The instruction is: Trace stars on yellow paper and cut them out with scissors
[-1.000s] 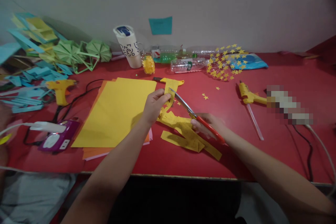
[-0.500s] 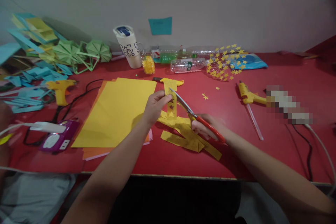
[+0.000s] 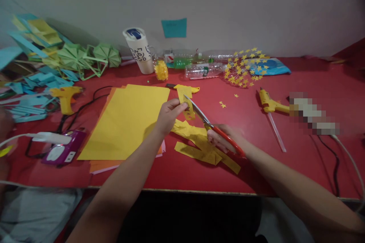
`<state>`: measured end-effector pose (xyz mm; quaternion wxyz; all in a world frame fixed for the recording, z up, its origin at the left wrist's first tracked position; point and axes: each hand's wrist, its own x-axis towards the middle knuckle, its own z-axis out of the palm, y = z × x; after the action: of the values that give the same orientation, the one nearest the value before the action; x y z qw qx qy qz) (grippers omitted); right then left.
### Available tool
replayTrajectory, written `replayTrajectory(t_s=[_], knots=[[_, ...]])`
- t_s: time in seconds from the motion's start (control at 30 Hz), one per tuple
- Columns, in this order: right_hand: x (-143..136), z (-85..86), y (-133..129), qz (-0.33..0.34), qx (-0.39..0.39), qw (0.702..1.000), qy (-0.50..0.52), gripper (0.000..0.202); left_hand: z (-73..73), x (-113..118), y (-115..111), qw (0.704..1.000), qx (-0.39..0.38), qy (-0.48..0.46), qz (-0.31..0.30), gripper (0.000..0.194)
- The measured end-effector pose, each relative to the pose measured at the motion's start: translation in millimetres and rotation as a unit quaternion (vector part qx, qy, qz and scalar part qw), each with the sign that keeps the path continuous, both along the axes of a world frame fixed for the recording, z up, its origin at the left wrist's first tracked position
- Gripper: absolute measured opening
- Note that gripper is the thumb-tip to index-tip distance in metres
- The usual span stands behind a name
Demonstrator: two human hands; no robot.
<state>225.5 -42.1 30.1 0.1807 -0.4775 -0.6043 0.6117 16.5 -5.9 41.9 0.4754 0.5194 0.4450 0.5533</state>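
Note:
A yellow paper strip (image 3: 184, 92) with cut-out holes is pinched between the thumb and fingers of my left hand (image 3: 170, 113). My right hand (image 3: 224, 136) grips red-handled scissors (image 3: 202, 115), whose blades reach up and left to the strip beside my left thumb. Below the hands, several yellow strips (image 3: 203, 142) lie crossed and folded on the red table (image 3: 171, 174). A stack of coloured sheets with yellow on top (image 3: 128, 121) lies left of my left hand. Small yellow stars (image 3: 222, 104) rest beyond the scissors.
Glue guns lie at left (image 3: 66, 98) and right (image 3: 269, 102), near a purple power socket (image 3: 64, 148) and cables. Along the wall stand a white tumbler (image 3: 139, 51), plastic bottles (image 3: 203, 71) and a star-covered piece (image 3: 243, 68). Folded paper shapes (image 3: 75, 57) fill the back left.
The lower end of the held strip has shifted up and right and looks shorter. Both hands and the scissors are in nearly the same place.

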Motion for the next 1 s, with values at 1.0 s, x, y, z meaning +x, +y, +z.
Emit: replayTrajectory(t_s=[1.0], knots=[[-2.7,12.1,1.0,-0.010,0.005,0.999,-0.049,0.052,-1.3,-0.8,1.6,0.999,-0.011,-0.031,-0.008,0.019]])
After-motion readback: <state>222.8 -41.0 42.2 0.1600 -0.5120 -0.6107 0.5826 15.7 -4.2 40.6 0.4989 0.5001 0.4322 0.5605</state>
